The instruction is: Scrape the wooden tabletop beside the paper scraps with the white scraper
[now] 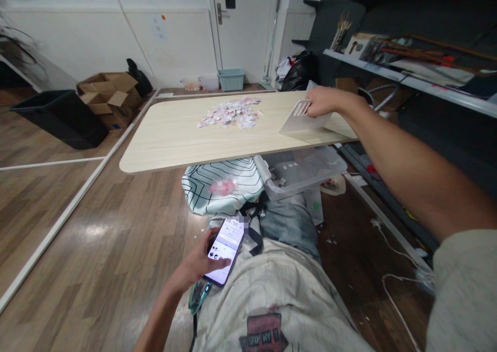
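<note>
My left hand [202,259] is closed around a smartphone [227,251], with the thumb lying over its lit screen, which shows timer digits at the top. A cable plug is at the phone's lower end. Out to the right, my right hand [326,102] grips a flat white plastic scraper [298,121] by its slotted upper part. The scraper stands tilted, its lower edge down at the surface of the pale wooden tabletop [166,140]. To its left on the table lies a loose heap of small white and pinkish paper scraps [231,114], apart from the scraper.
Below the table's near edge are a clear plastic bin [303,171] with a few scraps and a patterned bag [221,186] with pink bits. A black trash can [58,116] and cardboard boxes [111,96] stand left. A loaded shelf [411,80] runs along the right.
</note>
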Demonstrator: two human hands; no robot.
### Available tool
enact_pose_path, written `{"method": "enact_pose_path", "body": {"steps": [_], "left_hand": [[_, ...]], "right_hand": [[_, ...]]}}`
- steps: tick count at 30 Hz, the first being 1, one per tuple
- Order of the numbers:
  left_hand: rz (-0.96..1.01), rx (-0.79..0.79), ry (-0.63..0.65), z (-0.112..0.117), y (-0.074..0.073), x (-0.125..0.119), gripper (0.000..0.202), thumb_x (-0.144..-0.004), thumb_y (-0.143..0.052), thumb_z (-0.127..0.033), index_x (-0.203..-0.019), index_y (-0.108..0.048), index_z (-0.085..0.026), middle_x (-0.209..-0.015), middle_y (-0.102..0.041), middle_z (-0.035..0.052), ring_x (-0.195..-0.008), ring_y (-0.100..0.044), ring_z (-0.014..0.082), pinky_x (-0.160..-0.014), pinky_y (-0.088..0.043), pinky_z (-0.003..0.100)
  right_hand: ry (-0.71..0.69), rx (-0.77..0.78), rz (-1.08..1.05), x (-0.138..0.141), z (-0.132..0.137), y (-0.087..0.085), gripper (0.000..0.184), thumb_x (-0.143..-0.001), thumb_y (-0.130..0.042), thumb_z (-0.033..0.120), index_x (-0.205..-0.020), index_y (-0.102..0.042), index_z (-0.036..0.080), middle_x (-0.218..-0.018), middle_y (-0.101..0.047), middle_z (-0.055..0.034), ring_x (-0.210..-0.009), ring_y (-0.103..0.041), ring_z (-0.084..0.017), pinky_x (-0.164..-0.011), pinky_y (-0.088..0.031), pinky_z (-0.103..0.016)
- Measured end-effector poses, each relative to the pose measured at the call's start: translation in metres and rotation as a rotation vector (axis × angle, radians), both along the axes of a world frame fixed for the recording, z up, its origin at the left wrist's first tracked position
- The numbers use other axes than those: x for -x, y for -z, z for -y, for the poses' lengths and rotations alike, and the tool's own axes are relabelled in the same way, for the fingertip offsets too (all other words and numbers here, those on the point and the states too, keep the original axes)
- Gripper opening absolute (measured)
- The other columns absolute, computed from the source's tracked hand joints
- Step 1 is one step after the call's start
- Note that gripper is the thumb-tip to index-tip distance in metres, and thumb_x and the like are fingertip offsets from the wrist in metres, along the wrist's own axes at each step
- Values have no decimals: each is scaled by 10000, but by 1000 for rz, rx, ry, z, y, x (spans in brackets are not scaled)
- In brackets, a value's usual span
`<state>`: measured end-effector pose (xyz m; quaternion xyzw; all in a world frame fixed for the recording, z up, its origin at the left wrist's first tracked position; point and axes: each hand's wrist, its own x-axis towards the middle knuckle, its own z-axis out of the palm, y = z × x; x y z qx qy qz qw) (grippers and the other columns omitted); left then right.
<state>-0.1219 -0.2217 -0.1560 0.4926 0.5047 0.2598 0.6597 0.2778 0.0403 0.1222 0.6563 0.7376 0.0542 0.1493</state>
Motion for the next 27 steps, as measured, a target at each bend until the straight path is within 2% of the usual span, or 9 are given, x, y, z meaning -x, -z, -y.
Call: {"method": "enact_pose_path", "body": {"steps": [6,12,17,19,23,27], "left_hand": [[1,25,-27,-1,2,-1,882,-560,-1069,-295,-1326,-636,-226,-1212,-774,111,-1094,-732,321,-901,-576,383],[234,251,6,-5,-5,17,784,-707,-1043,-307,-1410,-701,-251,-1287,-776,112,-1089,-729,282,-862,-566,333],[284,279,12,-7,0,23,836,-626,-1066,-192,-1388,-725,-246,-1158,-788,79,-1008,-726,236,-864,-560,309],[269,281,-3,-7,0,19,823,-630,-1073,-222,-1370,-712,-238,-1115,-795,70,-948,-732,221,-823,-563,300],[268,276,-46,-6,-4,11,663,-733,-1039,-390,-1276,-704,-212,-1060,-808,76,-842,-744,207,-704,-549,272],[268,252,-82,-5,-6,10,583,-793,-1001,-453,-1246,-737,-198,-982,-796,51,-775,-728,174,-641,-502,231]], "right_hand": [[-11,2,27,0,-2,1,498,-825,-642,128,-1268,-791,-43,-1159,-807,-265,-976,-752,-297,-730,-482,-316],[-23,1,14,-3,-5,2,499,-821,-646,137,-1262,-795,-41,-1165,-806,-257,-998,-741,-294,-781,-494,-322],[-44,-11,22,-6,-8,3,448,-835,-660,140,-1231,-808,-9,-1135,-813,-232,-972,-738,-270,-736,-473,-297],[-38,-6,25,-5,-8,3,440,-840,-658,134,-1227,-807,-13,-1141,-810,-241,-970,-740,-274,-722,-468,-298],[-17,-1,21,-4,-8,3,488,-833,-661,127,-1271,-787,-48,-1199,-797,-274,-1008,-741,-292,-762,-487,-319],[4,11,15,-5,-13,4,544,-808,-670,131,-1307,-769,-64,-1262,-782,-286,-1060,-738,-315,-812,-504,-346]]}}
